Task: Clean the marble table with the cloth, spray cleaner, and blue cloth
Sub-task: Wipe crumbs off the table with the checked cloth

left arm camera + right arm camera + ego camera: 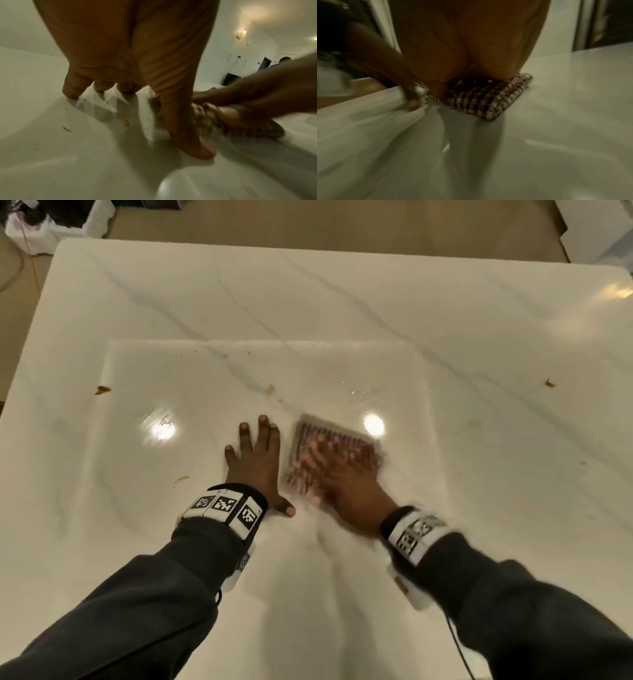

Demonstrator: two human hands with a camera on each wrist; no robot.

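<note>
A folded checked red-and-white cloth (346, 445) lies on the white marble table (342, 313). My right hand (337, 474) presses flat on the cloth with straight fingers, blurred by motion; the cloth (488, 97) shows under my palm in the right wrist view. My left hand (255, 455) rests flat on the marble just left of the cloth, fingers spread; the left wrist view shows its fingertips (72, 92) touching the surface and the cloth (209, 121) under the other hand. No spray cleaner or blue cloth is in view.
Brown crumbs lie on the marble at the left (102, 389), centre (271, 388), right (550, 383) and near my left wrist (181, 479). Wet sheen spreads around the cloth. White boxes (54, 224) stand on the floor past the far left corner.
</note>
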